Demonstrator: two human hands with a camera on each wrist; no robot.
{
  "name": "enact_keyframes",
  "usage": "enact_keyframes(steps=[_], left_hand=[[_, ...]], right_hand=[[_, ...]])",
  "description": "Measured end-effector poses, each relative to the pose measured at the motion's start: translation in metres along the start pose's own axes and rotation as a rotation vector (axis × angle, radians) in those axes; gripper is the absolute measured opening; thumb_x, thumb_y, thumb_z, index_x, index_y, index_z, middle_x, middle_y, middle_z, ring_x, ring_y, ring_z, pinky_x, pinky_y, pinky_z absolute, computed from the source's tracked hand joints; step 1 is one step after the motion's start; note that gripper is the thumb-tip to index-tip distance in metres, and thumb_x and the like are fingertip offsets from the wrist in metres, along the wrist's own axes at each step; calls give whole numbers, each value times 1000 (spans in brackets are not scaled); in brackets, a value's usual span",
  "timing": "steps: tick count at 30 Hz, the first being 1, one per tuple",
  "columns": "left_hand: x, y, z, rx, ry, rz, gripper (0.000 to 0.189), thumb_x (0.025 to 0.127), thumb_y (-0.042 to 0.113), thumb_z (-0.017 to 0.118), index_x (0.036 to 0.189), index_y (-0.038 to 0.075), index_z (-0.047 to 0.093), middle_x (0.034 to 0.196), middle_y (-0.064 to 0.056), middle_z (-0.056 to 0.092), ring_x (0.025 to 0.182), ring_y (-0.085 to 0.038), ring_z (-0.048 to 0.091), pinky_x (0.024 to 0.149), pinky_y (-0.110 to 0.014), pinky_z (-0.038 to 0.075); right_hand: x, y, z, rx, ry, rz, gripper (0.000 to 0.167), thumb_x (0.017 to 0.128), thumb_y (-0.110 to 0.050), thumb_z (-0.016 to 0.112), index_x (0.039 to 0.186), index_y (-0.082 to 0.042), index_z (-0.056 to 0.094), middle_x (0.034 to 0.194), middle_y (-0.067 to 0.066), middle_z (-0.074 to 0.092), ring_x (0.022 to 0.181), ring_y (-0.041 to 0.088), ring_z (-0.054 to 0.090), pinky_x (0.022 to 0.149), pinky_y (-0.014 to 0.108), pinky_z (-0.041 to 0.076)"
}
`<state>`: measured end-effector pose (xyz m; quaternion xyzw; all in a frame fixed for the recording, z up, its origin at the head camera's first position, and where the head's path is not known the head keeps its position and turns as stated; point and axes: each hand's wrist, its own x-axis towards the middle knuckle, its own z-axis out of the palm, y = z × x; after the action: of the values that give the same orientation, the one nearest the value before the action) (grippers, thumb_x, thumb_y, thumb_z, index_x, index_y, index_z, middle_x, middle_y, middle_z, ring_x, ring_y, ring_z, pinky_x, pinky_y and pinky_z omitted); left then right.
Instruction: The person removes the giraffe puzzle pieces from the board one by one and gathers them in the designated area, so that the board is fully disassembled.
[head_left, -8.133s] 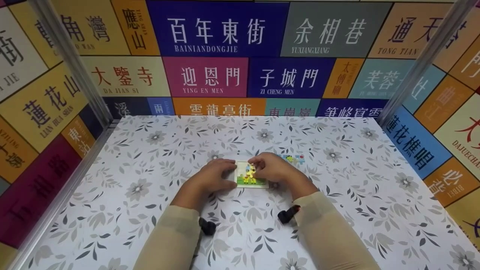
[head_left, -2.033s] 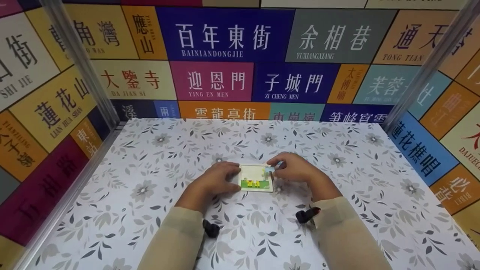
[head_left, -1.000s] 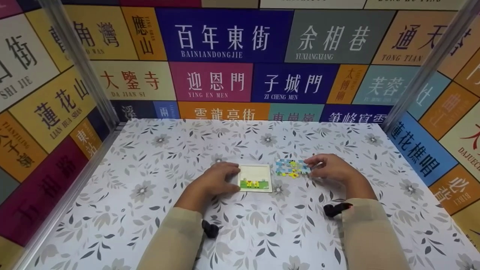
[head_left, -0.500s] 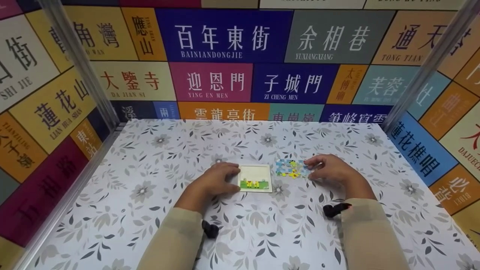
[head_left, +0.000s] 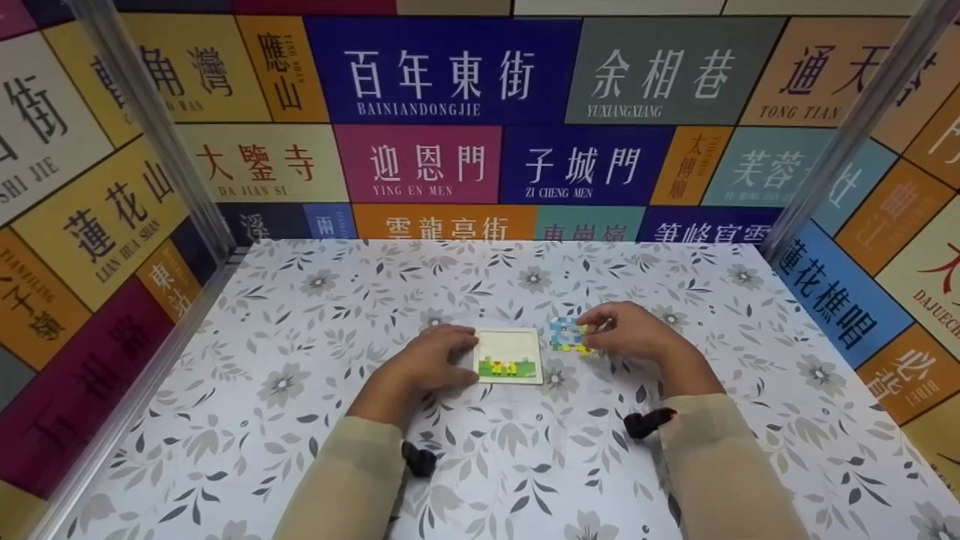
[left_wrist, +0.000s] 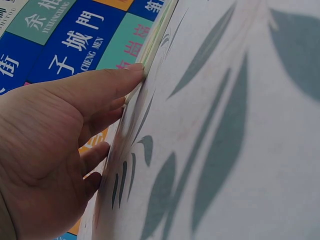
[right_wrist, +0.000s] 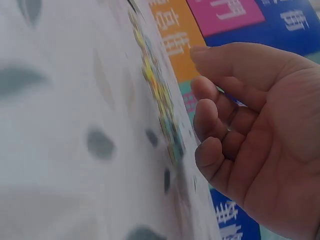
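Observation:
A small jigsaw puzzle board (head_left: 509, 346) with a cream frame lies mid-table. Along its bottom runs a green strip with yellow legs and feet; above that, the board is bare. My left hand (head_left: 427, 367) rests at its left edge, thumb near the lower corner and fingers near the upper. In the left wrist view the thumb tip touches the board's edge. Right of the board lies a flat cluster of blue, yellow and green jigsaw pieces (head_left: 564, 336). Over its right part hovers my right hand (head_left: 634, 337), fingers loosely bent; the right wrist view shows nothing between them.
A white tablecloth (head_left: 300, 450) with grey leaves and flowers covers the table. Colourful sign-patterned panels (head_left: 442, 82) stand at the back and both sides, with clear corner posts. A black wrist camera (head_left: 649, 424) sits on each sleeve.
Earlier, a yellow figure filled more of the board. Two seconds ago my right hand held a piece there; it then moved right to the loose pieces, and now has shifted left over them.

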<state>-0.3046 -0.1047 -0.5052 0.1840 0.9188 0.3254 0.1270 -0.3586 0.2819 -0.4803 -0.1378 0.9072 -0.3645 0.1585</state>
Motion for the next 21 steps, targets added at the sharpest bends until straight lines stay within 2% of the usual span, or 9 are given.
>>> enact_keyframes(steps=[6, 13, 16, 21], left_hand=[[-1, 2, -1, -6, -6, -32, 66, 92, 33, 83, 153, 21, 60, 168, 7, 48, 165, -25, 29, 138, -51, 19], [0, 4, -2, -1, -7, -43, 66, 92, 34, 83, 153, 22, 61, 168, 8, 48, 165, -25, 29, 138, -50, 19], [0, 3, -2, 7, -8, -33, 66, 92, 36, 83, 153, 21, 61, 168, 7, 48, 165, -26, 29, 137, -51, 20], [1, -1, -1, 45, 11, 33, 66, 91, 35, 82, 151, 16, 62, 166, 0, 51, 162, -29, 35, 136, -53, 24]], right_hand=[[5, -35, 14, 29, -27, -57, 42, 99, -32, 77, 137, -16, 72, 119, 7, 71, 89, 22, 68, 74, 35, 58], [12, -68, 35, 30, -65, -138, 43, 98, -31, 78, 138, -17, 72, 121, 6, 73, 94, 20, 67, 77, 31, 57], [18, -79, 47, 16, -82, -161, 43, 97, -30, 78, 138, -16, 72, 117, 4, 75, 97, 22, 69, 79, 30, 57], [25, -95, 63, 27, -102, -209, 44, 98, -29, 77, 138, -13, 72, 115, 4, 76, 99, 24, 70, 81, 31, 56]])
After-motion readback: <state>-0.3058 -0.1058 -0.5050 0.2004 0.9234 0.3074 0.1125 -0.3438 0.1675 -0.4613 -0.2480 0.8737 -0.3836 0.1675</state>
